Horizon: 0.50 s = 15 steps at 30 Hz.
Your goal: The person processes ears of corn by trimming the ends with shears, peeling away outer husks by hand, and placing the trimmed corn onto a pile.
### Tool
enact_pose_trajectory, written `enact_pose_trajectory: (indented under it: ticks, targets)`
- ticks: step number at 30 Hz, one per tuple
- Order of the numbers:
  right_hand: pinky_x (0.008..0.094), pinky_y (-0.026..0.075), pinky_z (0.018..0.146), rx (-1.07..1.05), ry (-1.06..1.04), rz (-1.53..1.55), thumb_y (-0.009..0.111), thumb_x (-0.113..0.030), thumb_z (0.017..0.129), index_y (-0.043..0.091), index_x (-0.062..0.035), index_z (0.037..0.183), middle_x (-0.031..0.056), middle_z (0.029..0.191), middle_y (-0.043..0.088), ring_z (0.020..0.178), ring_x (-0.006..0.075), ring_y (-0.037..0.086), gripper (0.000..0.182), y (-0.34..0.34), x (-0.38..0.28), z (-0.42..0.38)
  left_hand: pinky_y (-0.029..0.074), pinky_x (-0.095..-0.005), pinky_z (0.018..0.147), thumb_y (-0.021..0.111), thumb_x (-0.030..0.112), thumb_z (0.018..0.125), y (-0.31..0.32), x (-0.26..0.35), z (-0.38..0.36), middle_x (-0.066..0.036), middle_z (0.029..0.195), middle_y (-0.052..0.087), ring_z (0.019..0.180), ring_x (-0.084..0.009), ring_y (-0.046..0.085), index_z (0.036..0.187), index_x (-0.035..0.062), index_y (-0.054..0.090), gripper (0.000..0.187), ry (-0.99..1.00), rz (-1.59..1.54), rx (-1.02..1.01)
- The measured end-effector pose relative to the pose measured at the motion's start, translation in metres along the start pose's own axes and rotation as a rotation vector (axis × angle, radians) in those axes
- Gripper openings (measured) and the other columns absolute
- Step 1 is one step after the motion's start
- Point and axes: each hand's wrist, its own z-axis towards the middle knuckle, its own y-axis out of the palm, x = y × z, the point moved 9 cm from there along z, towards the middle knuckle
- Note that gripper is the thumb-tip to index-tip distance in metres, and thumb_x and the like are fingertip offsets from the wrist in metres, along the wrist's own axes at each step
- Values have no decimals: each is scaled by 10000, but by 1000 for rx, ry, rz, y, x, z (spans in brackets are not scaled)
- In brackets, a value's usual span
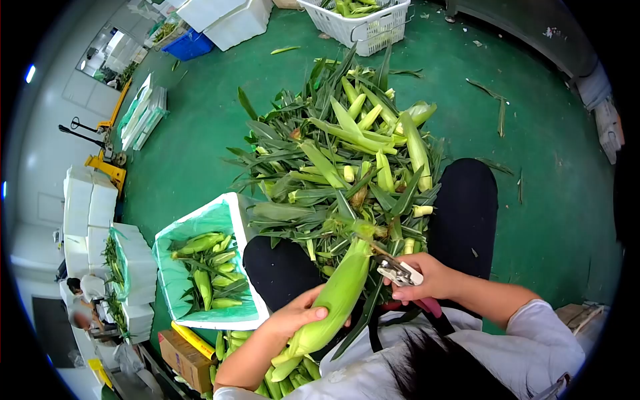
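My left hand (298,316) is wrapped round the lower part of a green ear of corn (341,290), still in its husk. The ear slants up and away from me, its tip end by my knees. In my right hand (433,277) is a pair of pruning shears (399,272) with pale handles. Their metal blades point left, close beside the upper end of the ear. Beyond both hands, a heap of corn leaves and husks (280,180) spreads over the floor, with several trimmed ears (417,150) on top.
Left of my knee stands a white foam box (238,223) lined with green film, holding ears. More corn (283,387) lies beside a cardboard box (180,360) near my left arm. A white basket (360,28) sits ahead. Another person (90,290) is far left, near stacked foam boxes (100,203).
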Motion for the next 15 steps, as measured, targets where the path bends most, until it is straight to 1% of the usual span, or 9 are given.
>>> enact_pose_trajectory:
  ticks: [1, 3, 5, 7, 8, 9, 11, 13, 15]
  targets:
    - [236, 512, 592, 21, -18, 84, 771, -150, 842, 588, -13, 1069, 40, 790, 626, 645, 103, 621, 322, 5, -1, -3, 469, -325, 939, 786, 438, 808, -1, 11, 0, -134, 1139, 623, 1045, -204, 604, 1359, -21, 444, 794, 17, 70, 54]
    - [228, 500, 563, 73, -52, 256, 768, -175, 841, 584, -15, 1068, 42, 765, 624, 623, 105, 614, 334, 23, -11, -9, 495, -331, 883, 824, 354, 768, 2, 58, 2, -143, 1080, 664, 975, -227, 652, 1263, -2, 509, 685, 209, 840, 204]
    - [233, 446, 425, 153, -47, 370, 703, -242, 881, 577, -23, 1047, 78, 725, 627, 474, 117, 554, 303, 31, -21, -9, 508, -341, 840, 826, 347, 760, 12, 81, 3, -156, 1000, 675, 918, -232, 670, 1203, 13, 519, 633, 218, 1016, 371]
    - [245, 437, 390, 255, -125, 399, 657, -255, 911, 573, -38, 1004, 81, 720, 623, 427, 139, 536, 251, 26, -23, -2, 515, -342, 810, 843, 345, 733, 23, 82, 3, -149, 952, 677, 876, -247, 677, 1163, 13, 523, 630, 274, 962, 392]
    - [251, 416, 347, 430, -73, 429, 622, -269, 932, 565, -42, 987, 82, 720, 623, 382, 160, 509, 241, 6, -16, -1, 513, -340, 813, 849, 346, 724, 31, 77, -1, -149, 951, 676, 879, -243, 677, 1165, 14, 523, 641, 288, 977, 367]
    - [282, 503, 462, 388, -249, 634, 607, -292, 940, 568, -36, 1010, 89, 742, 632, 491, 175, 584, 268, -26, -12, 12, 512, -338, 816, 854, 348, 716, 38, 67, -8, -148, 951, 675, 882, -239, 677, 1168, 15, 523, 652, 294, 993, 338]
    - [330, 548, 662, 408, -294, 553, 614, -295, 934, 562, -27, 1089, 97, 831, 647, 680, 195, 651, 313, -75, -13, 17, 501, -352, 870, 858, 336, 721, 30, 36, -21, -148, 1108, 647, 1022, -237, 640, 1205, 15, 521, 672, 297, 800, 308]
    - [366, 507, 778, 241, -68, 375, 620, -290, 929, 535, -24, 1202, 109, 953, 651, 826, 213, 658, 391, -49, -6, 9, 502, -369, 890, 848, 392, 734, -4, 29, -26, -150, 1166, 613, 1068, -250, 614, 1225, 1, 517, 709, 444, 382, 395]
    - [370, 496, 790, 41, 62, 207, 659, -233, 905, 469, -23, 1314, 102, 1083, 637, 814, 219, 655, 497, -27, 19, 5, 515, -383, 898, 802, 469, 766, -19, 43, -23, -165, 1128, 594, 1021, -268, 615, 1228, -21, 503, 737, 521, -2, 385]
